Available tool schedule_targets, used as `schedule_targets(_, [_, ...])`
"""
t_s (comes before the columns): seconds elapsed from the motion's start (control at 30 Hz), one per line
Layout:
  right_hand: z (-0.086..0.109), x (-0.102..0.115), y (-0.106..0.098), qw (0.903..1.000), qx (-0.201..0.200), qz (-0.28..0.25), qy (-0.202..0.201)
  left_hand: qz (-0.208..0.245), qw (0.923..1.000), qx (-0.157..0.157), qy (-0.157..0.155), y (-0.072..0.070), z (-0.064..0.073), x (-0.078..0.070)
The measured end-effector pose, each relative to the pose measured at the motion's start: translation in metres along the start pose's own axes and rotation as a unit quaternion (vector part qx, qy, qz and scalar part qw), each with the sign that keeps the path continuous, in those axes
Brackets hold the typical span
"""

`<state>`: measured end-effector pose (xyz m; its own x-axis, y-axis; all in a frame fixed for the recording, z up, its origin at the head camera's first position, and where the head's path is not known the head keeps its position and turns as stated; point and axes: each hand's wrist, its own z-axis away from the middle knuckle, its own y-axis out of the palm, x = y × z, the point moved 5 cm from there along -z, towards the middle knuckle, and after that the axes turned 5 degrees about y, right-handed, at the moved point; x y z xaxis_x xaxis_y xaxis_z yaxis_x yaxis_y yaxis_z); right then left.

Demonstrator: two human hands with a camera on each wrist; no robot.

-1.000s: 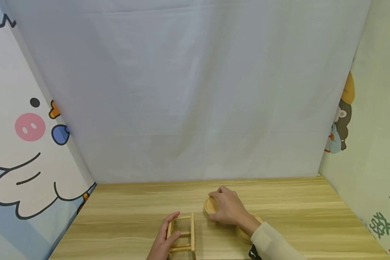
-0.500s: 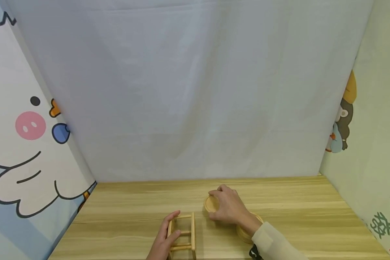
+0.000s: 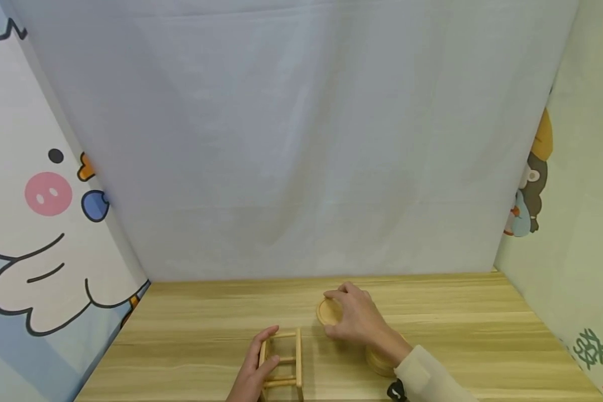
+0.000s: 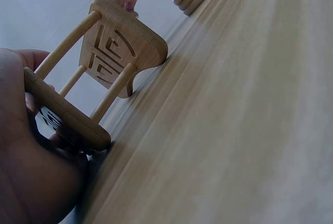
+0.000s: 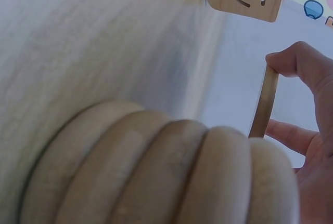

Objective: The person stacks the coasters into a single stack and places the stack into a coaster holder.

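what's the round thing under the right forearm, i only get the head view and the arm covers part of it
Observer: It's a stack of discs; the right wrist view shows several thick, rounded edges, one against the next.
Operator: ok and is the disc in the right hand up off the table or resting on it
Observer: Off it. The right wrist view shows it edge-on, with the pale curtain visible between it and the table.
Operator: does the wooden frame have anything on its sides, i see them almost edge-on
Observer: Yes, the left wrist view shows that the end panel away from the left hand has a pattern cut into it.
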<state>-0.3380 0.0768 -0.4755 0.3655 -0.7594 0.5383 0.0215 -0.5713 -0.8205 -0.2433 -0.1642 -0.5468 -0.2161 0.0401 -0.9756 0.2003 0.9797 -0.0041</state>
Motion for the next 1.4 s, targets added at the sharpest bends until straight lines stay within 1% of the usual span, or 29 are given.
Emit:
schedule_targets(0.23, [0.002,0.000,-0.004,0.9999,-0.003,-0.010,-0.002,0.000,1.0000,0.002,-0.002,0.000,0.001,-0.001])
schedule_targets(0.27, [0.003,0.000,-0.005,0.9999,-0.004,-0.013,-0.002,-0.007,1.0000,0.004,-0.002,0.000,0.001,0.000])
schedule_targets(0.4, [0.004,0.003,-0.008,0.9997,-0.007,-0.021,-0.011,-0.002,0.9998,0.008,-0.019,-0.002,0.001,0.003])
schedule_targets(0.47, [0.005,0.005,-0.009,0.9995,-0.009,-0.025,-0.015,-0.005,0.9996,0.014,-0.023,-0.003,0.000,0.007])
schedule_targets(0.5, [0.005,0.005,-0.009,0.9995,-0.010,-0.024,-0.017,0.003,0.9996,0.014,-0.024,-0.004,0.000,0.009])
schedule_targets(0.67, [0.006,0.007,-0.010,0.9994,-0.017,-0.022,-0.020,0.006,0.9996,0.023,-0.016,-0.011,-0.003,0.029])
schedule_targets(0.7, [0.007,0.007,-0.011,0.9993,-0.020,-0.023,-0.021,0.012,0.9996,0.020,-0.018,-0.012,-0.004,0.032])
schedule_targets(0.73, [0.007,0.007,-0.011,0.9993,-0.021,-0.023,-0.021,0.017,0.9994,0.018,-0.023,-0.013,-0.004,0.035])
schedule_targets(0.77, [0.008,0.007,-0.011,0.9992,-0.021,-0.024,-0.021,0.015,0.9995,0.019,-0.020,-0.012,-0.004,0.035])
schedule_targets(0.83, [0.009,0.008,-0.012,0.9992,-0.023,-0.026,-0.020,0.016,0.9993,0.018,-0.027,-0.011,-0.004,0.031])
schedule_targets(1.0, [0.010,0.009,-0.015,0.9990,-0.024,-0.035,-0.012,0.007,0.9994,0.017,-0.029,-0.002,0.000,0.007])
schedule_targets(1.07, [0.011,0.010,-0.016,0.9989,-0.025,-0.038,-0.013,0.008,0.9993,0.014,-0.033,0.000,0.000,0.001])
schedule_targets(1.13, [0.012,0.011,-0.017,0.9987,-0.028,-0.040,-0.016,0.008,0.9991,0.012,-0.040,0.001,0.000,-0.001])
schedule_targets(1.23, [0.013,0.011,-0.018,0.9984,-0.032,-0.041,-0.023,0.010,0.9988,0.010,-0.046,0.000,0.000,-0.001])
schedule_targets(1.4, [0.015,0.011,-0.020,0.9979,-0.036,-0.043,-0.033,0.007,0.9991,0.010,-0.041,0.001,0.000,0.000])
